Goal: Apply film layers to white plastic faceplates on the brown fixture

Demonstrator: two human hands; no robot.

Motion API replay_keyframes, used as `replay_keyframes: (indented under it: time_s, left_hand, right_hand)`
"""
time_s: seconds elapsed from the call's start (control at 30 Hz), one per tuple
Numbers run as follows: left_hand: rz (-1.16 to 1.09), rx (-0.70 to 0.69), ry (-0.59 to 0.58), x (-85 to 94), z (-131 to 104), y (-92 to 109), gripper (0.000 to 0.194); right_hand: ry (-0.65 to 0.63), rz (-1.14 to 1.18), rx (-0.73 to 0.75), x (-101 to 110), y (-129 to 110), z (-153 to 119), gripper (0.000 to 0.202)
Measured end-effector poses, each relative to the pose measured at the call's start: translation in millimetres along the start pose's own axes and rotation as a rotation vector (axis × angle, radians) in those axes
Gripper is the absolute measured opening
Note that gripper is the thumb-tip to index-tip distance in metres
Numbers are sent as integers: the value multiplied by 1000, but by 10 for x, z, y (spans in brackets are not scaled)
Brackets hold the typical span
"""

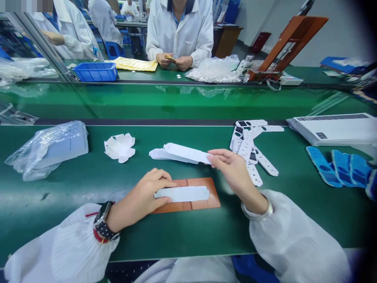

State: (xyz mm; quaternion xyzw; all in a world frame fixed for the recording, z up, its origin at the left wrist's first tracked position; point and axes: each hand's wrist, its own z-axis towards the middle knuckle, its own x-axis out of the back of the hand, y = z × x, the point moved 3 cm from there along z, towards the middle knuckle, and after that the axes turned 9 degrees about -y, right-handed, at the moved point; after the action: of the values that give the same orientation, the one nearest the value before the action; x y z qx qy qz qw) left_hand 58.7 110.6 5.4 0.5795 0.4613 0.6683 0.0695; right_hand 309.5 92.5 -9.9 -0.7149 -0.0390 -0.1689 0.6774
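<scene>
On an orange-brown plate (214, 192) in front of me lies a long white strip (184, 193) with notched ends. My left hand (150, 188) grips the strip's left end between thumb and fingers, resting partly on the plate. Farther back, my right hand (229, 167) pinches the right end of another white strip (185, 151). That one is slightly raised over more white strips (159, 153) lying on the green table. Just beyond my right hand is a loose heap of white strips with holes and black patches (247, 147).
At left are a clear plastic bag (59, 147) of flat pieces and a pile of white pieces (120, 147). At right lie a stack of white sheets (335, 127) and blue pieces (343, 167). Past the green divider (165, 100), a person (181, 35) sits holding a small yellow item.
</scene>
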Motion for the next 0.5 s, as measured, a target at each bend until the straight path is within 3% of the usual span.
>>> replay_keyframes:
  time_s: [0.07, 0.17, 0.23, 0.3, 0.37, 0.5]
  left_hand:
    - [6, 27, -8, 44, -78, -65, 36]
    - [10, 63, -16, 43, -196, -138, 40]
    - [36, 68, 8, -3, -254, -148, 36]
    - [72, 66, 52, -62, -291, -138, 29]
    - [101, 58, 101, -112, -309, -128, 25]
    - [148, 39, 171, -151, -315, -137, 27]
  right_hand:
    - [-9, -121, 70, -106, -22, 77, 31]
    - [6, -328, 231, -119, -84, -22, 26]
    - [-110, -421, 337, -102, -113, -180, 20]
    - [-287, -463, 352, -88, -96, -349, 18]
    - [-380, -504, 308, -67, -44, -485, 24]
    - [-324, -529, 299, -25, 55, -614, 23]
